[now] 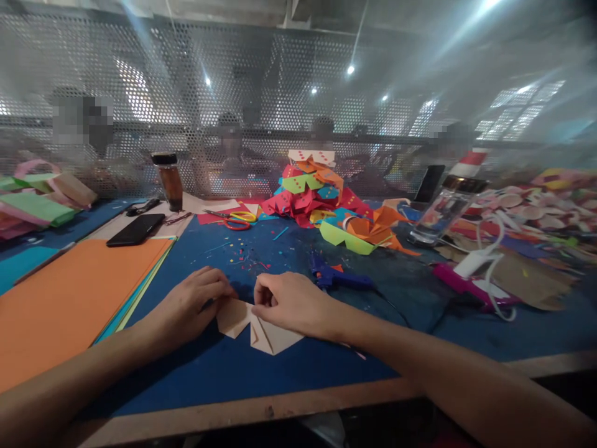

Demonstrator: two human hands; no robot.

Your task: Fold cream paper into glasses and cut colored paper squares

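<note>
A cream piece of folded paper point(232, 318), cut with a notch in its lower edge like a paper mask, lies on the blue tabletop before me. My left hand point(196, 302) pinches its left end, with the fingertips partly hidden. Curled over the top edge, my right hand point(293, 302) presses thumb and forefinger on the paper just right of the notch. A small folded flap stands out beside the notch. Beyond my right hand lies a blue glue gun point(342, 275) with its cord trailing right.
Orange paper sheets point(88, 292) lie left, with a black phone point(135, 229) above. Scissors point(239, 219), paper scraps and a heap of colourful paper masks point(310, 193) sit farther back. Right are a clear bottle point(441, 214) and a magenta power strip point(459, 281). People sit beyond the mesh.
</note>
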